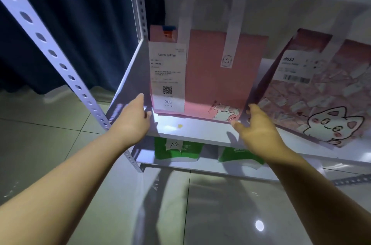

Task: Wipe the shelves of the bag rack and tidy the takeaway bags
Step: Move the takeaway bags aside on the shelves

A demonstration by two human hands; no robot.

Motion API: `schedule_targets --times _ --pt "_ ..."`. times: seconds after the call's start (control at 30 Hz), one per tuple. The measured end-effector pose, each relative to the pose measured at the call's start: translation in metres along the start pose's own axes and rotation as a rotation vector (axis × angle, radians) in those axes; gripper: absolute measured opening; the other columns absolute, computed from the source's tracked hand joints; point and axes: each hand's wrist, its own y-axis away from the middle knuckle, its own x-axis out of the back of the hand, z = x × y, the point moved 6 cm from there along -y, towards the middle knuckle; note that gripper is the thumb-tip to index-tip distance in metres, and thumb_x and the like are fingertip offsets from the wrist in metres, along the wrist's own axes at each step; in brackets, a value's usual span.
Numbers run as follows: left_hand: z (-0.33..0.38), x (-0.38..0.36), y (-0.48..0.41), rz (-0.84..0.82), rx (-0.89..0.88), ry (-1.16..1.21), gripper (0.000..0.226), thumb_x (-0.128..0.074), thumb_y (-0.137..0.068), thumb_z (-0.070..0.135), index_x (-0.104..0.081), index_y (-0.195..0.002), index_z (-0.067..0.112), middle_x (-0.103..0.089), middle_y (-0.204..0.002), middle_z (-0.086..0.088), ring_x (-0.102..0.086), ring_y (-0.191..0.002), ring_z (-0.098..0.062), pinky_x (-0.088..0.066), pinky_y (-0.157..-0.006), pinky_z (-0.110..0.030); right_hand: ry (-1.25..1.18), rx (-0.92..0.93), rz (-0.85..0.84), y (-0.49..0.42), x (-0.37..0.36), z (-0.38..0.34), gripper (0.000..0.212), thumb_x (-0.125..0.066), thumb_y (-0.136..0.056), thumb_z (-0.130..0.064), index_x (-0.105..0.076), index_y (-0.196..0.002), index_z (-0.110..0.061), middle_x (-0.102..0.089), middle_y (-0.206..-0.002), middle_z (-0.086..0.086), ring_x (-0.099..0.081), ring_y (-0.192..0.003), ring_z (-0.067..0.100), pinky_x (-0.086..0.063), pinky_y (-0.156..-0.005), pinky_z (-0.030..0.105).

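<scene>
The pink paper takeaway bag [212, 76] stands upright on the white shelf [200, 131] of the metal bag rack [60, 58], at its left end, just beside the rack's side panel. It is flat-faced and matte, with two broad white paper handles rising from its top and a small cartoon printed at its lower right corner. A long white receipt [167, 76] stuck to its left front reads "luckin coffee", with a QR code and "366".

The left hand [133, 119] reaches to the bag's lower left corner, its fingers straight and apart, holding nothing. The right hand [259, 127] is at the lower right corner, thumb spread toward the front and fingers at the bag's side edge; whether it pinches the corner cannot be told.

To the right a second pink bag [321, 100] with a white cat drawing and a barcode label leans tilted. On the shelf below sit green-and-white bags [176, 153], one bearing a note marked "14". The rack's uprights are perforated, the floor glossy tile
</scene>
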Motion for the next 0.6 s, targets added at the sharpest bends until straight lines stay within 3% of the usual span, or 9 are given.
schedule_targets --times 0.1,0.2,0.3,0.47,0.6 --pt "0.001 -0.009 -0.004 -0.019 -0.037 0.073 0.019 -0.041 -0.095 0.015 -0.041 -0.114 0.016 -0.057 -0.108 -0.002 -0.05 -0.075 -0.019 -0.043 -0.063 -0.034 0.009 0.009 -0.009 -0.004 -0.006 -0.002 0.051 -0.062 -0.087 -0.026 -0.04 -0.131 -0.014 -0.052 -0.132 0.008 -0.052 -0.116 0.028 -0.044 -0.091 0.039" --pt "0.003 -0.01 -0.006 -0.009 -0.072 0.15 0.026 -0.042 -0.094 0.012 -0.045 -0.118 0.022 -0.059 -0.123 0.003 -0.057 -0.099 -0.021 -0.039 -0.08 -0.028 -0.013 -0.002 -0.013 -0.006 -0.006 -0.001 0.055 -0.062 -0.088 -0.022 -0.037 -0.137 -0.014 -0.05 -0.136 0.008 -0.05 -0.12 0.03 -0.043 -0.095 0.04" --pt "0.001 -0.005 -0.006 0.02 -0.089 0.161 0.03 -0.044 -0.093 0.01 -0.047 -0.12 0.024 -0.056 -0.128 0.006 -0.054 -0.112 -0.022 -0.038 -0.085 -0.027 -0.076 0.013 0.002 -0.008 0.0 -0.003 0.06 -0.063 -0.088 -0.015 -0.034 -0.14 -0.013 -0.049 -0.137 0.008 -0.049 -0.122 0.029 -0.041 -0.101 0.041" --pt "-0.003 0.003 -0.003 0.044 -0.134 0.166 0.032 -0.047 -0.093 0.013 -0.045 -0.121 0.028 -0.053 -0.131 0.009 -0.051 -0.117 -0.02 -0.039 -0.089 -0.03 -0.149 0.063 0.031 -0.009 0.003 -0.009 0.057 -0.064 -0.086 -0.009 -0.039 -0.137 -0.014 -0.054 -0.125 0.003 -0.052 -0.102 0.017 -0.039 -0.086 0.029" --pt "-0.014 0.006 -0.003 0.044 -0.102 0.151 0.027 -0.044 -0.093 0.016 -0.044 -0.115 0.033 -0.058 -0.123 0.009 -0.051 -0.113 -0.024 -0.043 -0.087 -0.035 -0.161 0.066 -0.032 -0.01 -0.011 -0.015 0.069 -0.064 -0.087 -0.013 -0.028 -0.145 -0.017 -0.043 -0.143 0.003 -0.049 -0.122 0.024 -0.04 -0.103 0.04"
